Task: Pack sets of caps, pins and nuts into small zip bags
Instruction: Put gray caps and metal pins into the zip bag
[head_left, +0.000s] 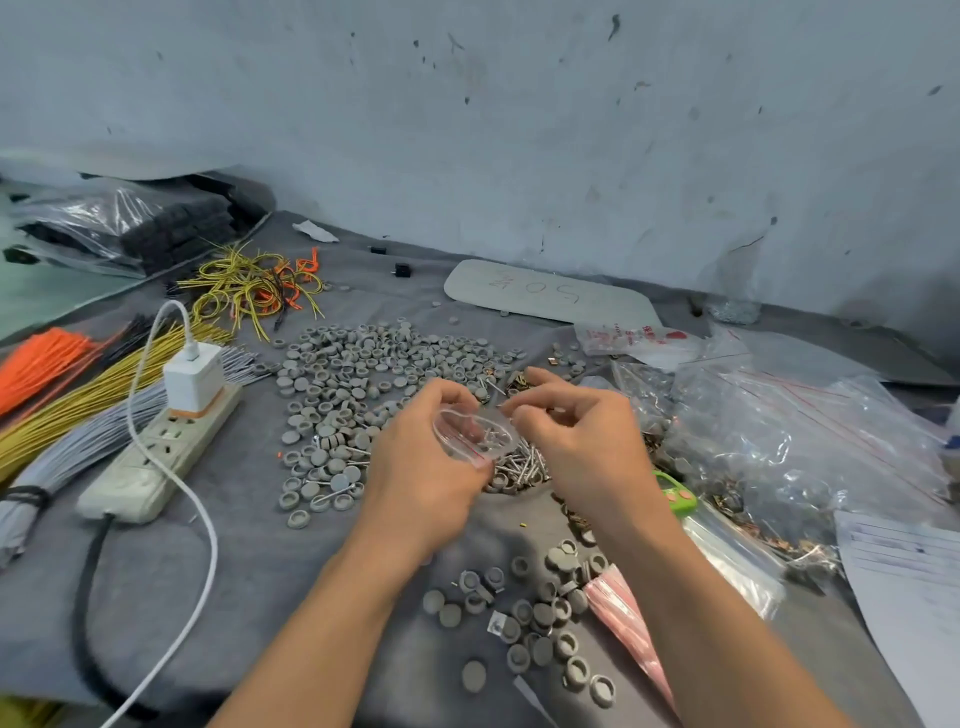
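My left hand (421, 457) holds a small clear zip bag (475, 434) with a red strip, its mouth held open; a few small parts show inside. My right hand (576, 441) pinches the bag's right edge with curled fingers. Under the hands lies a heap of metal pins (522, 465). A broad spread of grey round caps (363, 374) covers the grey cloth behind the hands, and a smaller group of caps (540, 618) lies near my forearms. Small brass nuts (519, 382) lie just beyond the fingers.
A power strip (156, 452) with a white charger (193, 382) and cable lies left. Bundles of yellow, orange and grey wires (67, 395) sit far left. Large clear bags of parts (805, 447) and a paper sheet (909, 587) fill the right. A stack of pink-striped zip bags (623, 613) lies near my right forearm.
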